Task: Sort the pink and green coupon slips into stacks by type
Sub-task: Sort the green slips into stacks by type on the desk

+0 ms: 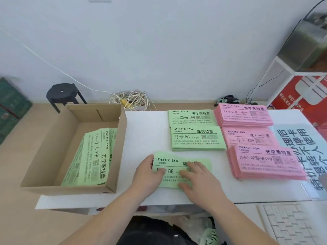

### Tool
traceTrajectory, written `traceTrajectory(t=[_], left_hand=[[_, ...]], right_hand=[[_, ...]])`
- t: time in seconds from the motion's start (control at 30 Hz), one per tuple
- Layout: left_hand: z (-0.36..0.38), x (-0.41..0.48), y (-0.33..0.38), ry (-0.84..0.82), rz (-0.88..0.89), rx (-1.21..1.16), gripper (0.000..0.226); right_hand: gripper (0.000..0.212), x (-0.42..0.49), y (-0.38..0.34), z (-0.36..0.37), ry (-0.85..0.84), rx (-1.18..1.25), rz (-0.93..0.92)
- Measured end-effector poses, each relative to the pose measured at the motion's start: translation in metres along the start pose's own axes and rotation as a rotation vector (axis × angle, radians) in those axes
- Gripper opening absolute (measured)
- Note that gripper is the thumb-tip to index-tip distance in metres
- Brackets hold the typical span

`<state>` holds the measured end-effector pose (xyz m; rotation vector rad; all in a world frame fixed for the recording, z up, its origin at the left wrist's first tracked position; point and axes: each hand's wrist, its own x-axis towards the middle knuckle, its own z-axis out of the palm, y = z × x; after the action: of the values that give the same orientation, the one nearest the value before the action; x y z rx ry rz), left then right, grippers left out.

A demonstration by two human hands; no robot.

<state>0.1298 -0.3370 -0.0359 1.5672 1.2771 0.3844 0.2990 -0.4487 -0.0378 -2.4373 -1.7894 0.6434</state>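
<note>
Currently, loose green paper slips [169,165] are pressed under the flat, outstretched left hand [146,172] and right hand [200,177] near the white table's [145,135] front edge. They could be fanned apart if pushed unevenly.

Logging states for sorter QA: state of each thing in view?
cardboard box: open-topped, green slips leaning inside.
far green stack: flat, untouched.
middle green stack: flat, untouched.
near green slips: uneven pile, under both hands.
far pink stack: flat, untouched.
middle pink stack: flat, untouched.
near pink stack: flat, slightly fanned.
left hand: fingers on near green slips.
right hand: fingers flat on them.
</note>
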Motion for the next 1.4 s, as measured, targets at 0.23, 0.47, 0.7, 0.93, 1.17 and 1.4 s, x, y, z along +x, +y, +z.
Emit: traceTrajectory(t=[0.23,0.47,0.7,0.93,1.17,1.4], left_hand=[[0.014,-0.031,-0.018,0.023,0.033,0.27,0.078],[0.039,-0.072,-0.027,-0.221,0.301,0.215,0.068],[0.012,-0.054,-0.018,0.089,-0.063,-0.042,0.029],[0.017,-0.068,0.002,0.08,0.056,-0.058,0.036],[0.027,-0.077,0.004,-0.067,0.207,-0.007,0.045],[0.009,-0.044,-0.009,0.164,-0.156,-0.164,0.045]], right_hand=[[0.045,-0.002,-0.004,-0.006,-0.054,0.189,0.064],[0.052,-0.003,-0.012,-0.011,-0.039,0.238,0.113],[0.065,0.007,-0.012,0.001,0.0,0.301,0.203],[0.069,0.013,-0.014,-0.001,0.019,0.279,0.213],[0.065,0.016,-0.009,-0.006,0.02,0.379,0.226],[0.062,0.019,-0.015,0.0,0.103,0.285,0.223]])
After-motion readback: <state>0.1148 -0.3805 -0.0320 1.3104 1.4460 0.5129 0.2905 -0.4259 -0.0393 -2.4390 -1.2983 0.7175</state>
